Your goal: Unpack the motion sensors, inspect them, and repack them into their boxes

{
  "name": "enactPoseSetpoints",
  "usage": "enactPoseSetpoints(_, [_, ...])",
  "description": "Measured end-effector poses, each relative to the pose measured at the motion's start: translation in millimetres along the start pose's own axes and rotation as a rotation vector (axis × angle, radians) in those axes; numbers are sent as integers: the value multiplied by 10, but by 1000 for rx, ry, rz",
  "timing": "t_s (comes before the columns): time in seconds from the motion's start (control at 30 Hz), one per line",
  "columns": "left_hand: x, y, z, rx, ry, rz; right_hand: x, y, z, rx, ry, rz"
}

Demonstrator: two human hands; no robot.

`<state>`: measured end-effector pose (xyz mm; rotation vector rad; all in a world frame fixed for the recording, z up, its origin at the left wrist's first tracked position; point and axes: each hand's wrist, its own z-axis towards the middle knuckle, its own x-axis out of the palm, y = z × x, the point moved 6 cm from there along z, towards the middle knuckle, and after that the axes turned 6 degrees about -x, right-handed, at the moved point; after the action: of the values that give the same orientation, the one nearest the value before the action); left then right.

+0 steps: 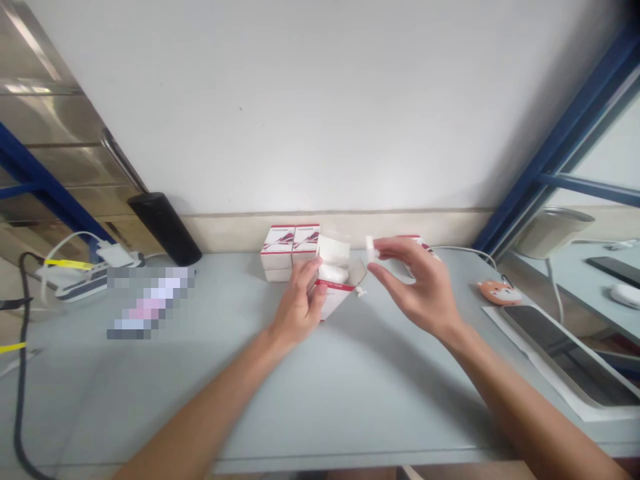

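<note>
My left hand (299, 303) grips a small open white-and-red box (334, 288) that rests tilted on the pale grey table (320, 393), its flaps up and a white insert showing inside. My right hand (419, 283) hovers just right of the box and pinches a small white piece (371, 249) between thumb and fingertips. Two closed boxes of the same white-and-red kind (290, 250) stand side by side behind the open one, against the wall. Another such box (417, 241) is mostly hidden behind my right hand.
A black cylinder (165, 228) leans at the back left, beside a white power strip with cables (85, 270). A blurred object (147, 300) lies left of centre. At the right lie an orange mouse-like item (499, 291) and a dark tablet (565, 353). Blue shelf frames flank the table.
</note>
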<state>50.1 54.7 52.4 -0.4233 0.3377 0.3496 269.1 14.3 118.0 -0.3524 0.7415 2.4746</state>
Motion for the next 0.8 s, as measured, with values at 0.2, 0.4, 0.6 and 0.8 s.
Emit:
enactPoseSetpoints(0.2, [8, -51, -23, 20, 47, 16, 394, 298, 223, -119, 382, -66])
enactPoseSetpoints(0.4, [7, 42, -77, -52, 59, -11, 619, 338, 250, -97, 475, -28])
enactPoseSetpoints(0.6, [-16, 78, -43, -197, -27, -68, 391, 171, 152, -84, 304, -56])
enactPoseSetpoints(0.8, [-23, 119, -60, -300, -131, -141, 388, -728, -198, 295, 606, -169])
